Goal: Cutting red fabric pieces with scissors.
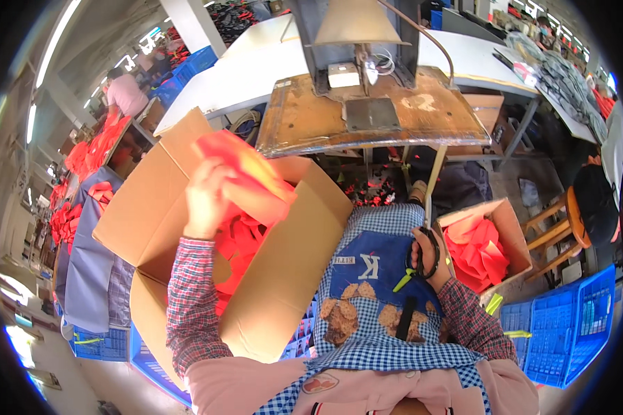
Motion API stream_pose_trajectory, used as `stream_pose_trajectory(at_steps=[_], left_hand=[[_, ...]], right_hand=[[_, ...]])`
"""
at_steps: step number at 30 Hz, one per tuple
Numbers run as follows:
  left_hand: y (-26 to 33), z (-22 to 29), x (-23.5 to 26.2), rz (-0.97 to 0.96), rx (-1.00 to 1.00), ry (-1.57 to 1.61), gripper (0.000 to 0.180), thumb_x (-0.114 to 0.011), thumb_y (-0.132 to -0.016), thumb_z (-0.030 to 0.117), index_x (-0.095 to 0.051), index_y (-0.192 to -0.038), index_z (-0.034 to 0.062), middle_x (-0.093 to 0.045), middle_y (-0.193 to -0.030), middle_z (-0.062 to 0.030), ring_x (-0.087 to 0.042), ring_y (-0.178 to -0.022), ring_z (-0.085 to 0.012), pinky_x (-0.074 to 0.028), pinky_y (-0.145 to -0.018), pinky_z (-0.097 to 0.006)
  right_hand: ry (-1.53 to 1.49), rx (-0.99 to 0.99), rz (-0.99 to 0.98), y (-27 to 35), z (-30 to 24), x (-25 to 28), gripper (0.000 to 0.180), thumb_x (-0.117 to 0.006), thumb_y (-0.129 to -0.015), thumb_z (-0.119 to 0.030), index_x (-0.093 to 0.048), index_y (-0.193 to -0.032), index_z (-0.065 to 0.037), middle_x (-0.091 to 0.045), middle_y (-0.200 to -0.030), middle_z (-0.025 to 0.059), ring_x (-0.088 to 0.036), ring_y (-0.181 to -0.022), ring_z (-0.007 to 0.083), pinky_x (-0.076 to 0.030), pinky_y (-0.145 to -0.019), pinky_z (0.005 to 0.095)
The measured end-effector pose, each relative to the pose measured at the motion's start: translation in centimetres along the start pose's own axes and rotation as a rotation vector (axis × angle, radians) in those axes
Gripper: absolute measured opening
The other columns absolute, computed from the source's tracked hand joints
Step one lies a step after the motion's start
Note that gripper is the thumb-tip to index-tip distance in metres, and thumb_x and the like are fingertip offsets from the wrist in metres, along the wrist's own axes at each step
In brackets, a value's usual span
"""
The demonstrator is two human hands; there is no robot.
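**Red piece (256,183) held above the large carton (284,277)**

In the head view, loose red pieces (241,245) already lie inside the carton, and more in the small box (518,238); the held one is not yet set down. The left hand (208,197) has its grip closed on it, though blur hides the fingertips. The right hand (430,259) grips what look like black-handled scissors (421,268).

The red piece (256,173) in the left hand (209,192) is blurred, so its exact shape cannot be told; the hand is also somewhat blurred. The left sleeve (194,297) hides one part of the cardboard box (287,277), whose bottom is covered by red pieces (241,250). The machine (356,26) is cut off by the top edge. The worker in pink (126,97) is too blurred for details.
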State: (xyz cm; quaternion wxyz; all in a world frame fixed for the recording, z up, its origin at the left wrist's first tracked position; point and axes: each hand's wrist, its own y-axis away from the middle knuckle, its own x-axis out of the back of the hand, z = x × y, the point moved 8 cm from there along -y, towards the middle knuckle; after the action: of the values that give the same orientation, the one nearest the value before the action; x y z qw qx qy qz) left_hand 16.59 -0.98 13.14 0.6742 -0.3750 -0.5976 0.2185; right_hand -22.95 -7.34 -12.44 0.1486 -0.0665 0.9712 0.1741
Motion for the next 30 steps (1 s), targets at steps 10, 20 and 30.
stream_pose_trajectory(at_steps=[10,20,30], left_hand=[[2.3,22.7,-11.5,-0.455,-0.371,0.934,0.021,-0.071,-0.066,-0.001,-0.062,-0.082,0.0070,-0.060,-0.100,-0.0097,-0.061,-0.094,-0.0279,-0.051,-0.080,-0.035],[4.5,25.5,-16.7,-0.592,-0.412,0.441,0.045,-0.063,-0.076,0.006,-0.062,-0.120,0.0149,-0.043,-0.143,-0.0084,-0.028,-0.138,-0.0373,-0.016,-0.112,-0.058],[1.0,20.7,-16.3,-0.548,0.119,1.184,0.022,-0.062,-0.088,0.011,-0.063,-0.110,0.0069,-0.068,-0.107,-0.0054,-0.065,-0.099,-0.0205,-0.041,-0.101,-0.040]], right_hand=[[-0.326,0.172,-0.346,0.6,-5.7,-3.9,0.035,-0.061,-0.092,-0.024,-0.052,-0.122,-0.008,-0.062,-0.107,0.0057,-0.060,-0.099,0.0132,-0.050,-0.083,0.0309],[-0.635,0.084,-0.019,-2.7,-3.0,1.0,0.014,-0.059,-0.082,0.000,-0.062,-0.096,-0.004,-0.064,-0.088,0.0058,-0.063,-0.078,0.0173,-0.052,-0.074,0.0287],[-0.250,-0.061,0.001,-1.2,-2.6,-0.1,0.034,-0.061,-0.094,-0.027,-0.051,-0.120,-0.007,-0.062,-0.096,0.0050,-0.063,-0.081,0.0146,-0.052,-0.074,0.0270]])
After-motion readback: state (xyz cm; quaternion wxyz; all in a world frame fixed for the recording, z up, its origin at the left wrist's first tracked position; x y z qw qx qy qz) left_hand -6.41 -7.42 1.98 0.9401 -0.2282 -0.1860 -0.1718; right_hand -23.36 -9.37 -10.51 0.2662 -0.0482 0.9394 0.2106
